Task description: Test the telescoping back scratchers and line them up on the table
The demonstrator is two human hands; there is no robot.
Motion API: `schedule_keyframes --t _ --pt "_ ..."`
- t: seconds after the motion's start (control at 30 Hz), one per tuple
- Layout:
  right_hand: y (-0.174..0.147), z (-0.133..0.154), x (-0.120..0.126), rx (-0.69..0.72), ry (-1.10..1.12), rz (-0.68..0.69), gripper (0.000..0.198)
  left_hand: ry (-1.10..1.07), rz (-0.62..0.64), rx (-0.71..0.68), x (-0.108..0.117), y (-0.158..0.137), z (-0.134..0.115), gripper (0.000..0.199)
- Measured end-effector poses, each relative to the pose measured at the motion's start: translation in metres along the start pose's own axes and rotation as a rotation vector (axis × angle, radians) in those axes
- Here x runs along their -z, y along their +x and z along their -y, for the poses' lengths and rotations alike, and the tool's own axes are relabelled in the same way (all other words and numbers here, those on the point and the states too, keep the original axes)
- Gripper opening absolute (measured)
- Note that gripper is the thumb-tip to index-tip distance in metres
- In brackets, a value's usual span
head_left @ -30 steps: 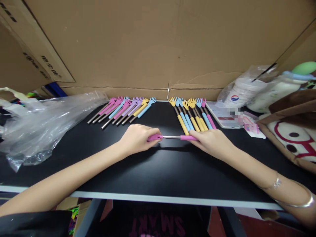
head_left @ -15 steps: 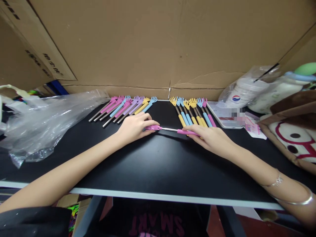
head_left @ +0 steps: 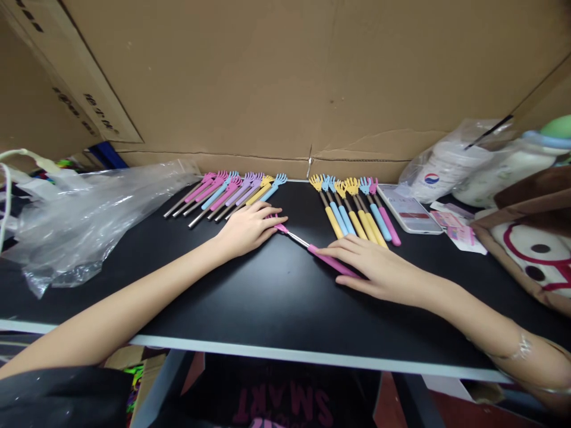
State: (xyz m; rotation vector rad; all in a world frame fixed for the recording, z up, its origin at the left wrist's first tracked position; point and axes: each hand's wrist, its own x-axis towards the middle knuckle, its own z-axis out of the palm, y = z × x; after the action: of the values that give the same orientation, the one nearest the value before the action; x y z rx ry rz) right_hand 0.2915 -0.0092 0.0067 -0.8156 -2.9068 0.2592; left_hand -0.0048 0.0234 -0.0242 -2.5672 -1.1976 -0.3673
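Head view gives me both hands over the black table (head_left: 276, 309), a pink back scratcher (head_left: 332, 261) slanting between them, its claw end farther off and leftward, its handle nearer and rightward. I have the left hand (head_left: 250, 229) laid over the claw, fingers fairly straight; whether they pinch it, I cannot tell. With the right hand (head_left: 375, 267) I hold the handle loosely, the grip narrow, thumb on the near side and fingers on the far side. Bare metal rod shows between the two hands. Beyond my left hand lies a left row (head_left: 216, 197) of scratchers in pink, blue, purple and yellow, rod ends slanting nearer. Beyond my right hand, a right row (head_left: 357, 224) in yellow, blue and pink has its handles towards me. A phone (head_left: 410, 214) sits just right of that row, near a white cup (head_left: 446, 166); a clear plastic bag (head_left: 102, 214) spreads over the table's left side.
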Motion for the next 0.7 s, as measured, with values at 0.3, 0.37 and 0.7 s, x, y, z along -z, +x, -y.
schedule_keyframes --t 0.3,0.37,0.7 --pt "-0.007 0.008 0.014 0.031 0.141 0.185 0.071 -0.013 0.034 0.019 -0.003 -0.001 0.008 0.047" --pt "-0.003 0.009 0.010 0.056 0.103 0.134 0.071 -0.015 0.010 0.011 -0.003 0.000 0.006 0.048" --pt "0.019 -0.007 -0.004 0.063 -0.224 -0.046 0.069 -0.044 -0.019 -0.039 0.000 0.001 -0.002 0.045"
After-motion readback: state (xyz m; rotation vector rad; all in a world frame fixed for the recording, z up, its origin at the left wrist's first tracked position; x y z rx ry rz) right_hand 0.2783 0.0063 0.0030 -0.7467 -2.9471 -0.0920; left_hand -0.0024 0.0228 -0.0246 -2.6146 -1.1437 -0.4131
